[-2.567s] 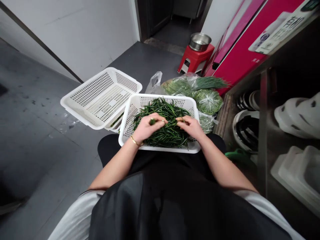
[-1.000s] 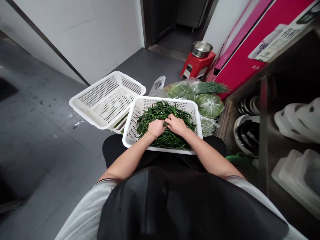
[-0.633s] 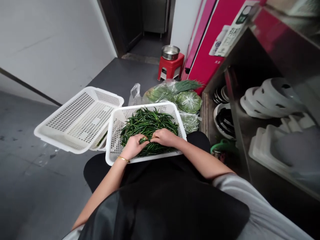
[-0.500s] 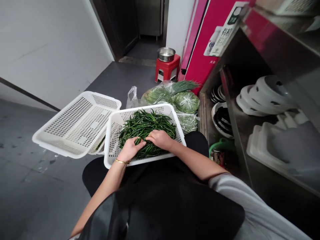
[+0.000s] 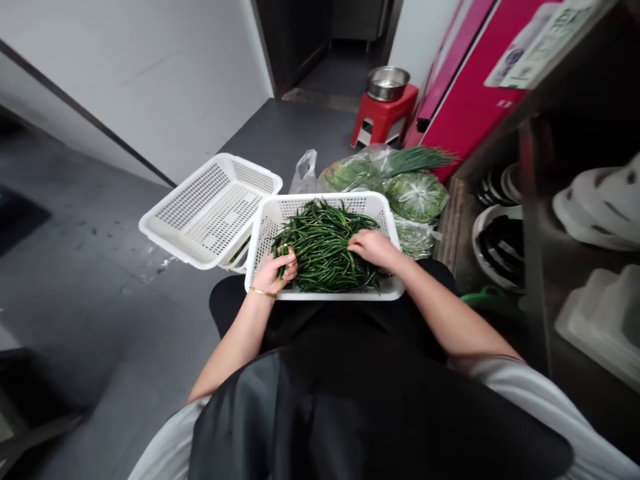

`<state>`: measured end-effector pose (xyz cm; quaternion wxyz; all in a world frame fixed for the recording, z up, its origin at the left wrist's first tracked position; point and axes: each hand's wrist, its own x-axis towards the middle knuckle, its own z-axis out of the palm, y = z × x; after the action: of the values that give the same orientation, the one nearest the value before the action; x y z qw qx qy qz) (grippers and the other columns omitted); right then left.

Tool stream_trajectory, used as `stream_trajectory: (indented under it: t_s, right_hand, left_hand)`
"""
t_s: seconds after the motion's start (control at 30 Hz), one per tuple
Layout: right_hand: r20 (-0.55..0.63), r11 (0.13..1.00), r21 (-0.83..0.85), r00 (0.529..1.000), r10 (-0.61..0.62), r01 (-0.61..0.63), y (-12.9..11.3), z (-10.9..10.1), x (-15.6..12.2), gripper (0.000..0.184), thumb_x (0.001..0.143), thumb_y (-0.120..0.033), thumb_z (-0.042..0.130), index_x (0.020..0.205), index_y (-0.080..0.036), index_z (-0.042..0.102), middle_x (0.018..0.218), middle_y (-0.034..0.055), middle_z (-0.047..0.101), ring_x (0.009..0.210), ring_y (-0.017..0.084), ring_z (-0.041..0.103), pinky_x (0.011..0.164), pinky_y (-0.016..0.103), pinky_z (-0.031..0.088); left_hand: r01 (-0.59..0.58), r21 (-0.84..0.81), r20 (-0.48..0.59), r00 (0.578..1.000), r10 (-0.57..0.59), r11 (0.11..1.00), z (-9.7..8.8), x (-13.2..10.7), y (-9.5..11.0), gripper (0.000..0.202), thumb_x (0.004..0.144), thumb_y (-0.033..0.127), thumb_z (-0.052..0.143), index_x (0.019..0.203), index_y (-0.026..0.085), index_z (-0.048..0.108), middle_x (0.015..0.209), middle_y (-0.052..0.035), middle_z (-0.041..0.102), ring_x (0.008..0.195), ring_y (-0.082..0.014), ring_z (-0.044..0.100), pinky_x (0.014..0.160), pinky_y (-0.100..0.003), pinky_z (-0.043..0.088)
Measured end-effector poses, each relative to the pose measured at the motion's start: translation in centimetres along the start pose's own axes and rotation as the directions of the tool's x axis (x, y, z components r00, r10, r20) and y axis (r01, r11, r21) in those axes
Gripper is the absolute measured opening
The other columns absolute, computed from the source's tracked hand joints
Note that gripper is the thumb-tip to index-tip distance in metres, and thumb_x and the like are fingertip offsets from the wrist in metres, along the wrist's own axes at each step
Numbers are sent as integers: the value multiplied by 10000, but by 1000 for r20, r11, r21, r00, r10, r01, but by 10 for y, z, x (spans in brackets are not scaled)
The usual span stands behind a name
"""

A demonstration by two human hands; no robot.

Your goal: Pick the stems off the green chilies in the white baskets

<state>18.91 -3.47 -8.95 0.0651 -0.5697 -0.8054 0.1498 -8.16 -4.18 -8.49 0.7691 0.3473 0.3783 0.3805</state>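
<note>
Across our lap (image 5: pixel 225 303) sits a white basket (image 5: pixel 300 296); above its near left corner, our left hand (image 5: pixel 278 270) curls its fingers closed around a small bunch of green peppers (image 5: pixel 283 251). Toward the right edge, our right hand (image 5: pixel 375 248) touches the main pile (image 5: pixel 323 243), fingers drawn together; whether they grip a pepper, we cannot tell. We judge it best to hold the bunch snugly without crushing, draw peppers singly by their ends, and work inside the edges against spills.

Slender green peppers (image 5: pixel 323 243) lie heaped in a white basket (image 5: pixel 325 295).
</note>
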Motion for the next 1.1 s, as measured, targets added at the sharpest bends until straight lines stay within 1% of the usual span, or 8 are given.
stream_trajectory:
  t_s: [0.23,0.33,0.47,0.53,0.63,0.83,0.97,1.1]
  right_hand:
    - [-164,980,189,983,87,-56,17,-3,0,175,873,-231,548,838,-168,707,898,73,703,857,193,633,840,326,472]
    - [-176,972,223,977,122,-81,6,-3,0,163,857,-214,552,813,-157,698,854,71,691,811,185,631,812,322,481]
    - [-271,928,365,962,34,70,-16,-22,-7,177,865,-269,549,817,-176,692,865,56,678,748,156,624,739,291,489]
    - [-306,875,459,952,-10,157,-27,-30,-8,189,868,-304,550,894,-180,689,849,43,675,702,140,618,702,278,489]
    - [-306,777,618,947,97,120,-38,-26,-8,312,876,-379,547,1088,-171,640,763,3,661,605,119,602,627,256,475]
    - [-4,774,632,998,55,-40,-53,24,-26,300,916,-325,499,693,-171,627,496,-40,548,490,97,531,553,215,392]
    - [-152,870,482,988,-39,109,-67,40,-49,373,961,-362,450,685,-168,610,599,5,608,577,105,558,590,218,379]
    - [-131,931,191,948,-291,312,-58,21,-67,435,969,-478,410,800,-166,662,724,49,639,676,129,586,611,228,384]
  left_hand:
    - [-86,361,-234,956,179,929,20,19,-23,293,610,333,787,754,123,640,480,47,504,370,-45,370,362,-193,249]
    - [-155,516,-188,939,288,842,32,29,-18,240,652,290,754,825,134,697,641,-6,643,479,-82,490,446,-219,380]
    - [-315,635,26,921,388,706,50,38,-9,233,609,217,784,825,155,725,845,-44,720,797,-161,634,740,-279,492]
    - [-322,596,90,937,337,735,58,40,-9,213,594,235,800,764,144,708,747,-25,696,708,-140,616,681,-259,480]
    - [-211,383,8,974,226,899,63,38,-14,273,639,346,782,743,127,655,526,29,560,425,-65,442,420,-209,323]
    - [-113,88,-151,981,125,990,54,20,-33,356,599,358,818,771,111,627,486,44,514,345,-27,360,348,-177,198]
    - [43,-53,-134,990,-50,998,48,15,-42,346,589,335,822,730,84,630,449,44,478,339,-25,346,343,-167,188]
    - [164,-220,-153,968,-200,962,41,19,-38,273,586,253,797,671,80,604,446,54,452,343,-10,327,327,-145,163]
